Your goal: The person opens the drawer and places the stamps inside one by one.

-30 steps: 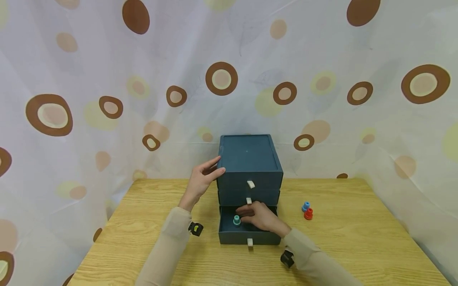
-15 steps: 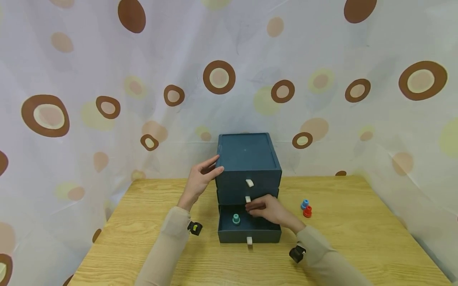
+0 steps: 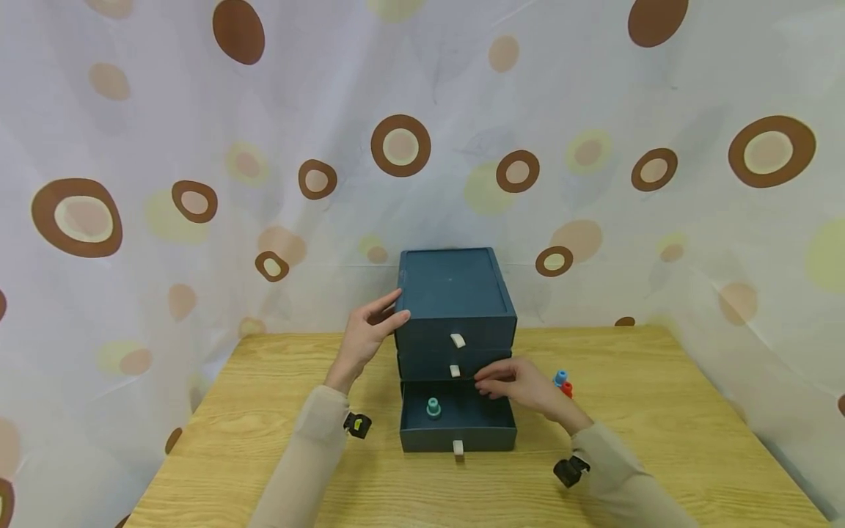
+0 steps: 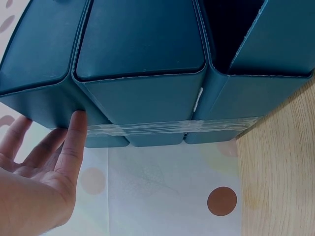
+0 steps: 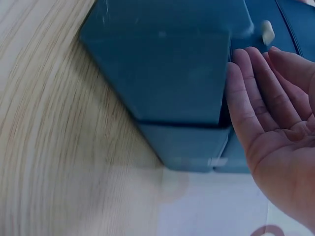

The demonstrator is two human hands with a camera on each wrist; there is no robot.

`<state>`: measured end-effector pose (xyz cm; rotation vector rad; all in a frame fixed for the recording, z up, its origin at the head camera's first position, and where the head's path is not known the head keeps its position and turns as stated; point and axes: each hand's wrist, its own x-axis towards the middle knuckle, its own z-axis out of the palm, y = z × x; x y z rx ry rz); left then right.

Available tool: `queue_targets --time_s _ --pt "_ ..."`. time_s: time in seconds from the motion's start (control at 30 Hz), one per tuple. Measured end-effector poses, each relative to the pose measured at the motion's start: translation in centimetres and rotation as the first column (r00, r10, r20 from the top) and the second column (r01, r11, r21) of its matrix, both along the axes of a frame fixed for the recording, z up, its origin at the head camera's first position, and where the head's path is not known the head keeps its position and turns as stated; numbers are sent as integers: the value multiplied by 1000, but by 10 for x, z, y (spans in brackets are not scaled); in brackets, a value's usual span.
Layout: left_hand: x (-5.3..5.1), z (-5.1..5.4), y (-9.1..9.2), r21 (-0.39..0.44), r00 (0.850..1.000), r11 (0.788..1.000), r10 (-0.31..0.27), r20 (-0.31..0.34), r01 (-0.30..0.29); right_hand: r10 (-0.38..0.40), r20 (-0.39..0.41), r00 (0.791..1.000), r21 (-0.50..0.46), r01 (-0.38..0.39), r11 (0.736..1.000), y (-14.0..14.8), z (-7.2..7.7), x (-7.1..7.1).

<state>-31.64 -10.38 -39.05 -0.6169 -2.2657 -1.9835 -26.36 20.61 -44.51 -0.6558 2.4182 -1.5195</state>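
A dark blue drawer cabinet (image 3: 455,282) stands at the back of the table, with its bottom drawer (image 3: 439,440) pulled out. Inside that drawer a small teal stepped peg-like piece (image 3: 433,408) stands upright, left of the middle. My left hand (image 3: 361,339) touches the cabinet's upper left side with extended fingers, as the left wrist view (image 4: 47,172) also shows. Over the drawer's right rear part hovers my right hand (image 3: 524,383), fingers loosely bent; the right wrist view shows nothing in that hand (image 5: 280,118).
Right of the cabinet, a blue piece (image 3: 560,377) and a red piece (image 3: 567,389) are partly behind the right hand. White pull tabs (image 3: 458,340) mark the drawer fronts. Clear tape (image 4: 172,128) runs across the cabinet's side. A patterned curtain (image 3: 356,242) hangs behind the wooden table (image 3: 264,396).
My right hand has moved rightward, away from the teal piece, which stays in the drawer. The left hand keeps its place on the cabinet. The view has shifted slightly.
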Motion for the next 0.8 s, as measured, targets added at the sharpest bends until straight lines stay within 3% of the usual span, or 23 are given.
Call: queue_targets --time_s 0.3,0.73,0.8 --pt "1 1 -1 -2 1000 1000 10 1 -10 -69 20 997 -47 70 996 28 -1 4" --pt "3 2 -3 10 1000 1000 -16 13 16 -147 11 989 -23 147 989 53 -11 5" --pt "7 6 -2 7 1000 1000 -21 16 21 -163 13 987 -28 163 986 58 -12 6"
